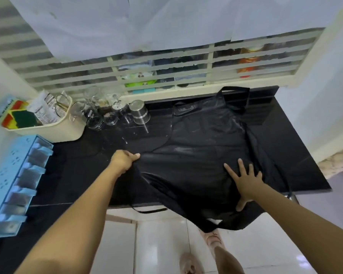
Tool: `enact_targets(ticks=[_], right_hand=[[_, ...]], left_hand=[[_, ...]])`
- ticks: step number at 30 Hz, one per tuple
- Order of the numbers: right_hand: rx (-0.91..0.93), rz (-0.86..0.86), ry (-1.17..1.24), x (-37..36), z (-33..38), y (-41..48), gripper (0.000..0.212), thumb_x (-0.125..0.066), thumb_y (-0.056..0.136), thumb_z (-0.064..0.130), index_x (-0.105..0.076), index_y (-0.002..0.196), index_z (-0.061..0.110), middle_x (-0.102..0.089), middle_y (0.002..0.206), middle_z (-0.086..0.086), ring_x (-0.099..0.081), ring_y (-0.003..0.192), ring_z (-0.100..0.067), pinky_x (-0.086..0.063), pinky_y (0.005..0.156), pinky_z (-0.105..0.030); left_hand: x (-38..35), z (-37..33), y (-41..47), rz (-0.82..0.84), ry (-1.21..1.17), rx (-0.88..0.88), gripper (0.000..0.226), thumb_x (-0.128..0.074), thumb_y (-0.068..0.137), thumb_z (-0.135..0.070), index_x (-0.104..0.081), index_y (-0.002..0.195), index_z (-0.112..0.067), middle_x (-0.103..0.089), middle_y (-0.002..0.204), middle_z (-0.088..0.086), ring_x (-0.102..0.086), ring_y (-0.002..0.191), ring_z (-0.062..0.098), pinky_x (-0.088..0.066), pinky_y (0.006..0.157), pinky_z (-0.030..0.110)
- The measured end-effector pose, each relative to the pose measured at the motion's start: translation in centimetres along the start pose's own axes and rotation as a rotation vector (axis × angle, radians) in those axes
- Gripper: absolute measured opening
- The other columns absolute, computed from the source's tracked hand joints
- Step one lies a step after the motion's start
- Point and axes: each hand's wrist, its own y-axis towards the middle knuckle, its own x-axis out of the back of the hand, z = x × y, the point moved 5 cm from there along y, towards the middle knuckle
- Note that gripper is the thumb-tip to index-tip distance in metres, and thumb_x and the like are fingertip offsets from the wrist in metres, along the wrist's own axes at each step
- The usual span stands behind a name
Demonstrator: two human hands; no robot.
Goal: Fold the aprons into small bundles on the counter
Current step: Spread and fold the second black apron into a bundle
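Two bare forearms (77, 224) reach in from the bottom edge. The left hand (125, 161) has its grip closed on the left edge of the one black apron (202, 147) — fingers curled round a bunch of cloth. The right hand (246, 181) lies flat on the apron's lower right part, fingers spread, its grip on nothing. The apron is spread on the black counter (77, 175), bib away from the person, neck loop (236, 91) up against the back wall, hem hanging over the front edge. At the back left stand one steel cup (140, 114), a cluster of clear glass jars (99, 115) too jumbled to count, and one cream basket (53, 131) holding sponges (22, 117) and a printed packet (42, 109) — its print too blurred to read. One blue organiser (12, 186) lies along the left.
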Motion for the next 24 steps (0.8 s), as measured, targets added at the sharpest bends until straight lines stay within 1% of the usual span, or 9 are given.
enact_targets(ticks=[4,7,11,13,15,18,20,22,24], right_hand=[[0.026,0.082,-0.002,0.7,-0.1,-0.1,0.141,-0.08,0.062,0.057,0.036,0.139,0.036,0.042,0.146,-0.015,0.02,0.14,-0.048,-0.008,0.114,-0.06],[0.06,0.098,0.046,1.1,-0.5,0.2,0.129,-0.072,0.068,0.065,0.031,0.142,0.04,0.041,0.148,-0.011,0.02,0.141,-0.045,-0.008,0.114,-0.058],[0.09,0.063,0.153,0.9,-1.0,1.1,0.111,-0.059,0.076,0.07,0.024,0.144,0.043,0.037,0.151,-0.006,0.019,0.142,-0.043,-0.013,0.115,-0.056],[0.098,0.022,0.205,0.8,-0.8,1.2,0.102,-0.055,0.08,0.069,0.02,0.146,0.044,0.033,0.153,-0.006,0.017,0.143,-0.043,-0.015,0.116,-0.053],[0.107,-0.048,0.239,0.7,-0.8,1.3,0.092,-0.051,0.086,0.065,0.012,0.149,0.042,0.024,0.157,-0.006,0.01,0.144,-0.042,-0.016,0.117,-0.048],[0.128,-0.254,0.388,1.8,-2.4,1.3,0.068,-0.056,0.092,0.044,-0.026,0.15,0.025,-0.018,0.158,-0.007,-0.025,0.142,-0.034,-0.027,0.114,-0.037],[0.094,-0.492,0.616,3.1,-5.3,0.9,0.037,-0.063,0.091,0.025,-0.057,0.126,0.015,-0.052,0.131,-0.007,-0.055,0.114,-0.026,-0.043,0.099,-0.033],[-0.033,-0.686,0.776,3.7,-9.5,0.6,0.026,-0.069,0.085,0.017,-0.059,0.109,0.013,-0.05,0.111,-0.004,-0.054,0.086,-0.02,-0.045,0.082,-0.029],[-0.144,-0.661,0.879,3.1,-12.7,0.9,0.038,-0.076,0.08,0.022,-0.051,0.107,0.013,-0.04,0.107,-0.001,-0.049,0.084,-0.02,-0.043,0.077,-0.029]], left_hand=[[3.2,-0.3,0.6,-0.255,0.158,-0.059,0.034,-0.07,0.086,-0.025,-0.061,0.109,-0.001,-0.063,0.113,0.021,-0.057,0.108,0.036,-0.043,0.089,0.039],[1.2,-2.4,-2.0,-0.451,0.124,-0.216,0.041,-0.063,0.09,-0.02,-0.049,0.124,-0.003,-0.046,0.129,0.023,-0.044,0.118,0.041,-0.037,0.097,0.047],[-9.6,-7.3,-7.3,-0.187,-0.011,-0.49,0.033,-0.054,0.094,-0.016,-0.05,0.124,-0.002,-0.049,0.125,0.019,-0.049,0.116,0.036,-0.036,0.099,0.037],[-15.4,-8.7,-9.0,0.043,0.039,-0.377,0.051,-0.047,0.098,-0.03,-0.034,0.141,-0.004,-0.033,0.145,0.021,-0.034,0.133,0.039,-0.029,0.108,0.044],[-20.1,-9.2,-9.8,0.225,0.179,-0.186,0.07,-0.033,0.1,-0.048,-0.005,0.153,-0.013,0.005,0.16,0.012,0.001,0.145,0.039,-0.01,0.113,0.059],[-23.1,-9.2,-9.6,0.232,0.309,-0.097,0.088,-0.024,0.092,-0.068,0.02,0.15,-0.017,0.033,0.153,0.009,0.028,0.139,0.04,0.008,0.107,0.067],[-23.8,-8.8,-9.4,0.18,0.364,-0.101,0.1,-0.025,0.085,-0.076,0.027,0.147,-0.017,0.037,0.151,0.011,0.03,0.138,0.042,0.009,0.105,0.069],[-24.1,-8.8,-9.2,0.136,0.411,-0.116,0.109,-0.029,0.08,-0.082,0.03,0.144,-0.017,0.038,0.15,0.012,0.03,0.138,0.043,0.008,0.105,0.07],[-24.0,-8.9,-8.8,0.118,0.442,-0.12,0.113,-0.03,0.076,-0.084,0.032,0.143,-0.018,0.038,0.15,0.012,0.028,0.138,0.043,0.006,0.106,0.069]])
